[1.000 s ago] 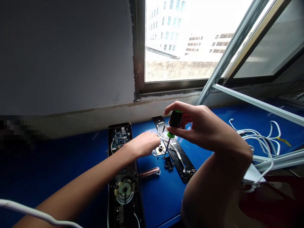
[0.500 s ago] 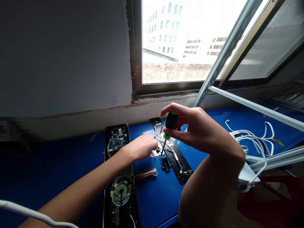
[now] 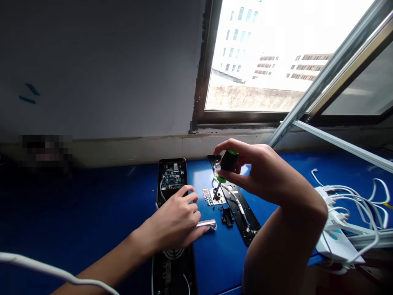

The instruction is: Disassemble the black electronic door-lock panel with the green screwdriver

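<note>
My right hand [image 3: 251, 166] grips a screwdriver [image 3: 229, 160] with a black and green handle. Its shaft slants down to a small white board [image 3: 221, 196] with dark round parts; I cannot tell whether the tip sits in a screw. My left hand [image 3: 178, 215] is over the long black housing [image 3: 192, 266], fingers bent and apart, with its thumb along a shiny wrapped copper-coloured stick [image 3: 208, 224]. A firm hold on the stick does not show. Small screws [image 3: 209, 202] and a black plastic part [image 3: 227, 217] lie near the board.
Behind the board lies a long black panel [image 3: 242, 209] with a white cable on it. A circuit board [image 3: 173, 176] shows in the housing. White cables and plugs [image 3: 337, 200] crowd the right side, by a metal frame [image 3: 346, 141]. A thick white cable [image 3: 55, 272] crosses the lower left.
My left hand has left the small board's edge and come back toward me, opening beside the wrapped stick. My right hand keeps the screwdriver over the board. The view has swung left.
</note>
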A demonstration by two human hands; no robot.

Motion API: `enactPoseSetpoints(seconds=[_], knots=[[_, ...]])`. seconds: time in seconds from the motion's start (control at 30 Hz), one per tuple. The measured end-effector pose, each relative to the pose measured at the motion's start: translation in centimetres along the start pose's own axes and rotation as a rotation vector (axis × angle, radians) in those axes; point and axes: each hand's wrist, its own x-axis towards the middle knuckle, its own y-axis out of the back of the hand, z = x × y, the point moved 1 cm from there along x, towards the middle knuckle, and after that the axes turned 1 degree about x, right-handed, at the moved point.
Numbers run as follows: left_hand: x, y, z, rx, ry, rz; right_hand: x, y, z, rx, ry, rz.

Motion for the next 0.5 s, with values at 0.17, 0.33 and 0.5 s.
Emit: enactPoseSetpoints(seconds=[0.17, 0.33, 0.5], knots=[[-0.3, -0.8, -0.7, -0.025, -0.029, 0.019, 0.8, -1.0, -0.6, -0.026, 0.04, -0.043], [-0.8, -0.6, -2.0, -0.059, -0.025, 0.065, 1.4, -1.6, -0.8, -0.042, 0.014, -0.069], [-1.2, -0.6, -4.3, -0.068, -0.026, 0.05, 1.9, -2.1, -1.0, -0.038, 0.003, -0.083]])
